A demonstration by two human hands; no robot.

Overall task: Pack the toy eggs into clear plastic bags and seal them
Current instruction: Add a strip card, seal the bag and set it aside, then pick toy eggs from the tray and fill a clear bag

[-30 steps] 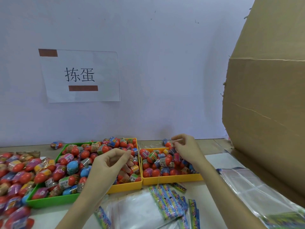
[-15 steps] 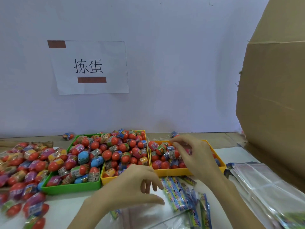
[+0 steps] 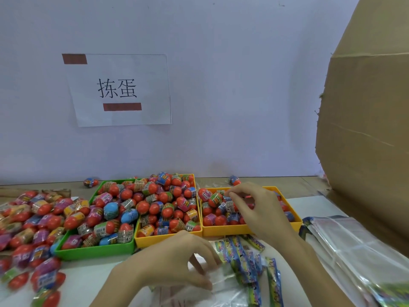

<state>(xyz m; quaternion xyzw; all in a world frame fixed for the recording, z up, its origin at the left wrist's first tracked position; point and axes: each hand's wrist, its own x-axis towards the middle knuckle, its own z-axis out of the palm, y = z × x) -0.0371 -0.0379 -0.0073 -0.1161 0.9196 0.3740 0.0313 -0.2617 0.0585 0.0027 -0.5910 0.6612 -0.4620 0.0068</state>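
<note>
Bottom center of the frame: left hand is curling its fingers and thumb down onto a clear plastic bag lying flat on the white table, pinching its top edge. More clear bags with colorful printed header strips are fanning out just right of that hand, overlapping each other. Lower right corner: a separate stack of clear bags is lying at the table edge, print showing at its near end.

Middle right: right hand is reaching into the right yellow tray, fingers bent with thumb and forefinger tips close together over the toy eggs inside; cannot tell whether it is actually gripping an egg, the fingertips are hiding it. Forearm is running down toward the lower right of the frame.

Center: a second yellow tray is sitting beside the right one, piled with red-topped wrapped eggs. Left of it and touching it, a green tray is holding more eggs, including a few blue ones. Far left of the frame: a loose heap of wrapped eggs is spreading over the table beside the green tray.

Behind the trays: one stray egg is lying by the wall behind the green tray, another behind the right yellow tray.

Upper left: a white paper sign with two black characters is hanging taped on the wall. Right edge: a large brown cardboard box is standing tall.
</note>
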